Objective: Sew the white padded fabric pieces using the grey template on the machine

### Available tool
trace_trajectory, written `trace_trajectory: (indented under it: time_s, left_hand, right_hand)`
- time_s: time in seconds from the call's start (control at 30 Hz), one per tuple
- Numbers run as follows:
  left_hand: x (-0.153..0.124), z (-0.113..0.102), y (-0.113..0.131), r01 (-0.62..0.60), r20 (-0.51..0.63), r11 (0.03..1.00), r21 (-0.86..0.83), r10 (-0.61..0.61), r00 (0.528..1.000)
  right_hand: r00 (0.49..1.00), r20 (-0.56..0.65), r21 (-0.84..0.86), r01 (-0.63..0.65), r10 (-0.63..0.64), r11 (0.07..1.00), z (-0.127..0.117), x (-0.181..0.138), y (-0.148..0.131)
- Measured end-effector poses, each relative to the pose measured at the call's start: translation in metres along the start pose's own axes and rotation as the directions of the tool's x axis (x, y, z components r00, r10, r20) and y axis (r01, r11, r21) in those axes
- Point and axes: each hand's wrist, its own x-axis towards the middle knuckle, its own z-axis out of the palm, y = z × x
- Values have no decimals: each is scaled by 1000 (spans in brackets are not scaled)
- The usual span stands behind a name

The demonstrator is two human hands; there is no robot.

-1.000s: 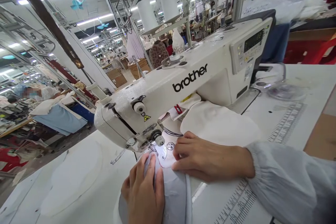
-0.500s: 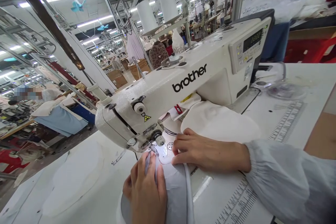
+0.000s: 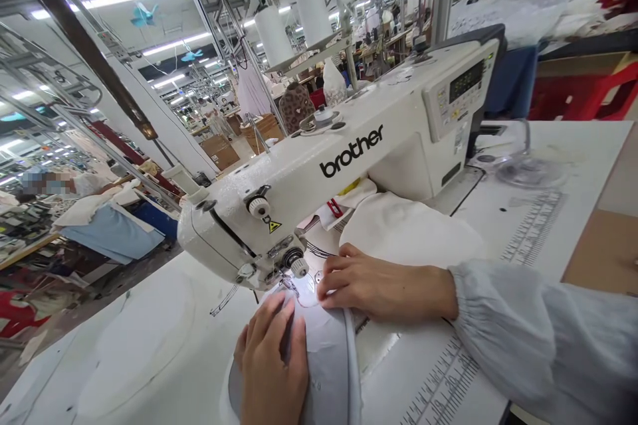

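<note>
Under the needle area of a white sewing machine lies a light grey piece of fabric with a curved edge. My left hand rests on it just in front of the presser foot, fingers bent and the thumb apart, with a fold of fabric between thumb and fingers. My right hand is to the right of the foot, fingers curled and the fingertips at the fabric's edge beside the lit needle plate. The fabric right under the foot is partly hidden by my left fingers.
White fabric lies behind my right hand, under the machine arm. A pale oval piece is on the left of the tabletop. Printed rulers mark the right side. Thread cones stand above; a clear dish is at the right.
The fabric's far edge has moved slightly forward under the foot. My left fingers are bent more, and my right hand stays at the edge. The whole view has shifted a little.
</note>
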Motion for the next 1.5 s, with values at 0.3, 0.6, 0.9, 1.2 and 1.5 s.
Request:
trace_trajectory:
  time_s: [0.3,0.6,0.9,1.2,1.5]
  left_hand:
    - [5,4,2,-11,-24,1000,25,11,1000]
    - [12,5,0,39,-19,999,13,-39,999]
    - [14,5,-19,-66,37,997,31,65,997]
    - [17,6,-25,-108,55,993,44,106,993]
    - [25,5,-34,-202,43,979,9,201,979]
  right_hand:
    - [999,14,-35,-45,46,998,1,2,-1]
    - [997,-3,-72,-74,74,995,6,5,-1]
    - [996,-2,-108,-86,86,990,7,5,-5]
    - [995,-28,-142,-99,95,985,11,6,-9]
    - [993,-28,-237,-114,111,965,14,7,-15]
